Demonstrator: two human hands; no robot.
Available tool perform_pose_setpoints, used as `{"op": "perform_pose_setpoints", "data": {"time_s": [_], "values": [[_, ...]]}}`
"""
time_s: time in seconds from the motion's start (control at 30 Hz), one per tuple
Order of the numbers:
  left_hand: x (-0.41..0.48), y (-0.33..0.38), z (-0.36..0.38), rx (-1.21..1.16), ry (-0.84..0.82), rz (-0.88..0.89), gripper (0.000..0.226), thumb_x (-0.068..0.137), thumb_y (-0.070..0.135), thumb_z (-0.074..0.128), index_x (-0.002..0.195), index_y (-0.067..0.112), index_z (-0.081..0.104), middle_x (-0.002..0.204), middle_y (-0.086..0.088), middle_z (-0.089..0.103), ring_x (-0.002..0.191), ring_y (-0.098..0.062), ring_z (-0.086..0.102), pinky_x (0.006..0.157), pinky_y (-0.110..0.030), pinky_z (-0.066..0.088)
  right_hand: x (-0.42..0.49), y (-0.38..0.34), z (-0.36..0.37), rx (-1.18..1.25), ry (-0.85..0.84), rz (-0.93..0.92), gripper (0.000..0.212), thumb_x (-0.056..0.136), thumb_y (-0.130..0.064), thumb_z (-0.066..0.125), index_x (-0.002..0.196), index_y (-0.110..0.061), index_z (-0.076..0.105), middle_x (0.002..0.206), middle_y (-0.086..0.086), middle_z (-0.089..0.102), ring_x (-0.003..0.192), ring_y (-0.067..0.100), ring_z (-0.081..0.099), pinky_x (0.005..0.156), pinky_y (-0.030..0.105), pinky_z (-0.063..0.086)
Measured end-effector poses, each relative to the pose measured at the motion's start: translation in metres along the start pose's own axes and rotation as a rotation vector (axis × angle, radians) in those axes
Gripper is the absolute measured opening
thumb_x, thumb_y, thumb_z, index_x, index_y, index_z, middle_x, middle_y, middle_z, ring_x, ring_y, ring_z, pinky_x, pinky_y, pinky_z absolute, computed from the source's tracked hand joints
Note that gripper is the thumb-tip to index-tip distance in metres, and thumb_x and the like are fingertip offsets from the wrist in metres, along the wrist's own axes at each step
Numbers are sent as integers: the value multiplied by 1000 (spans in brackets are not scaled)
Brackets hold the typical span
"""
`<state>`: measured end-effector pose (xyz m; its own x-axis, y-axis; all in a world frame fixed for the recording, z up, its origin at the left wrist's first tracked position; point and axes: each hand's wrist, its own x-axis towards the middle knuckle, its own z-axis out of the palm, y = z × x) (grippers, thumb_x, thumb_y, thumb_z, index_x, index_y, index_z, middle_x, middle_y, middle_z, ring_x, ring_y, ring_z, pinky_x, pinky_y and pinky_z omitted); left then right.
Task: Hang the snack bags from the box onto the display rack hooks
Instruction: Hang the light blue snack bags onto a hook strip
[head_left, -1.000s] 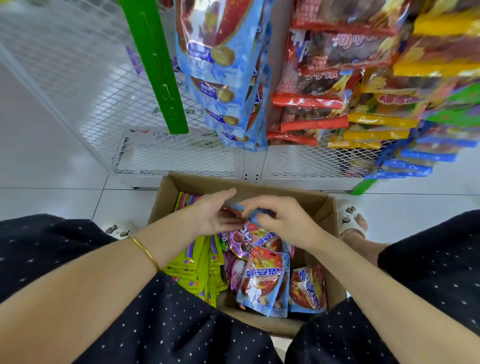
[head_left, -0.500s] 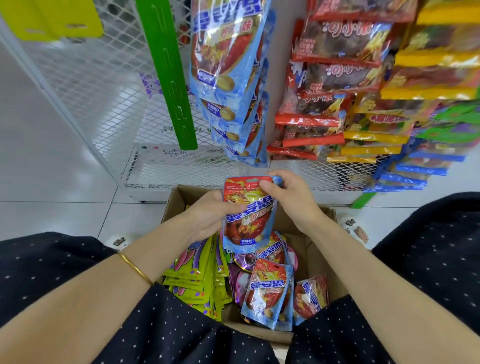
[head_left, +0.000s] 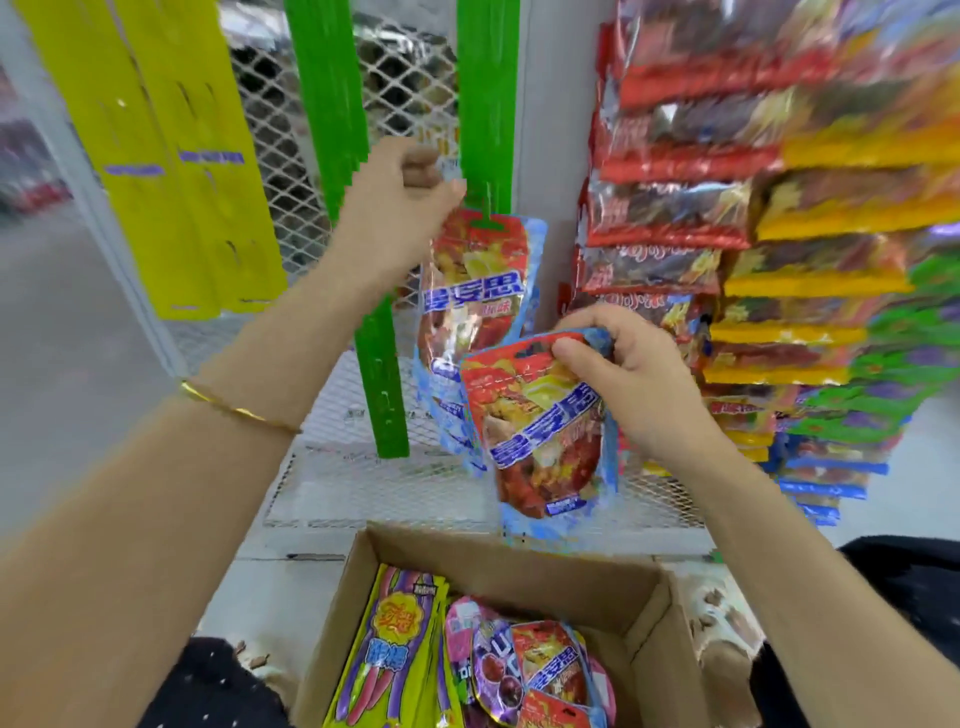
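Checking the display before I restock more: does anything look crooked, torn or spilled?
Nothing stands out. The snack bag in the right hand is tilted only because it's held; the hung bag hangs roughly straight on its green strip.

Only brand we could read for sure was Chupa Chups: the round logo sat on the yellow-green bag (head_left: 399, 623) in the box (head_left: 519, 566) at 6 o'clock. The blue characters under it were too smeared for us. The hanging bag (head_left: 470, 291) near 12 o'clock had 曼妥思 in blue-and-white lettering. We spotted the same three characters slanting across the snack bag (head_left: 545, 431) in the right hand (head_left: 639, 384). White writing on the red packs (head_left: 654, 260) at 2 o'clock and blue labels on the yellow strips (head_left: 156, 171) at 10 o'clock were just blur.
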<state>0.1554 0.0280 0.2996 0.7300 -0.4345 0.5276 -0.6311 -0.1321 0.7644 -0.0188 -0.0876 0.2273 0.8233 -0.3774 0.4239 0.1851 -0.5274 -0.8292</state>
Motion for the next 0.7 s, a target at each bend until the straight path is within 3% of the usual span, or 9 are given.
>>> {"op": "perform_pose_setpoints", "data": {"time_s": [0.07, 0.17, 0.23, 0.27, 0.33, 0.4, 0.57, 0.7], "values": [[18, 9, 8, 6, 17, 65, 31, 89, 18, 60, 117, 6, 51, 87, 10, 53, 76, 2, 52, 73, -10, 44, 19, -15, -3, -9, 74, -61, 17, 91, -16, 57, 83, -32, 55, 77, -9, 58, 71, 5, 54, 67, 24, 44], [35, 16, 15, -22, -29, 67, 9, 88, 21, 62, 90, 17, 54, 79, 5, 60, 70, -4, 55, 67, -20, 45, 48, -33, -3, -71, 187, -131, 12, 92, -13, 56, 84, -21, 51, 72, -11, 50, 63, -4, 47, 60, 11, 36], [39, 21, 15, 9, -50, 63, 23, 88, 27, 62, 71, 20, 48, 59, 11, 51, 55, -5, 47, 57, -24, 42, 66, -41, 1, -145, 259, -181, 9, 92, -11, 54, 85, -14, 52, 70, -12, 47, 63, -4, 46, 59, 8, 34], [41, 23, 14, 25, -45, 62, 27, 88, 31, 61, 68, 19, 47, 58, 7, 47, 57, -10, 43, 56, -25, 39, 74, -44, 3, -164, 293, -201, 6, 92, -10, 54, 86, -11, 53, 71, -9, 47, 65, 0, 45, 59, 9, 33], [42, 29, 12, -8, -40, 44, 27, 89, 34, 59, 73, 14, 52, 69, -8, 46, 67, -13, 41, 59, -27, 34, 88, -48, 8, -189, 354, -235, 5, 92, -8, 54, 89, -5, 55, 77, -3, 50, 71, 10, 45, 62, 11, 33], [44, 35, 7, -101, -52, 14, 26, 89, 35, 59, 81, 11, 55, 77, -7, 47, 71, -15, 42, 65, -29, 34, 99, -53, 13, -213, 409, -263, 4, 93, -8, 52, 90, -6, 54, 82, 0, 52, 75, 13, 46, 60, 17, 32], [49, 47, -1, -199, -72, -68, 28, 89, 35, 60, 70, 16, 51, 71, -8, 49, 71, -18, 50, 70, -33, 43, 121, -65, 18, -237, 490, -316, 4, 94, -9, 50, 90, -8, 51, 83, 0, 49, 74, 14, 44, 64, 25, 31], [49, 51, -2, -209, -62, -84, 31, 88, 32, 62, 64, 16, 51, 63, -1, 53, 56, -12, 53, 64, -26, 47, 129, -69, 19, -278, 491, -303, 6, 94, -10, 49, 89, -9, 47, 84, 3, 48, 74, 16, 43, 61, 25, 26]]}}
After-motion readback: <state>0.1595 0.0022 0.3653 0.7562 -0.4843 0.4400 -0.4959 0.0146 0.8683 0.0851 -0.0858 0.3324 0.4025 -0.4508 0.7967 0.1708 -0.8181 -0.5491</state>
